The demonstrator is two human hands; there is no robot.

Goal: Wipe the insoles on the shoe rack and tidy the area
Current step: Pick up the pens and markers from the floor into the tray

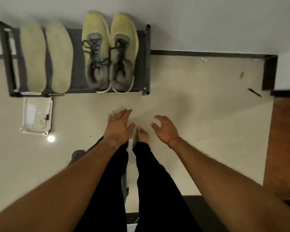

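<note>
Two pale green insoles [45, 56] lie side by side on the left half of the dark shoe rack [146, 61], which stands against the wall. A pair of yellow-green sneakers [110, 52] with grey tongues and dark laces fills the rack's right half. My left hand [118, 127] and my right hand [165, 128] hang over the floor well in front of the rack, both with fingers spread and nothing in them. A red thread circles my right wrist.
A white perforated basket [37, 115] sits on the floor below the rack's left end. A dark pen-like object [254, 92] and small scraps [203, 59] lie on the floor at right. Brown wooden furniture [285, 144] stands at the right edge. My bare foot [143, 135] and black trousers are below my hands.
</note>
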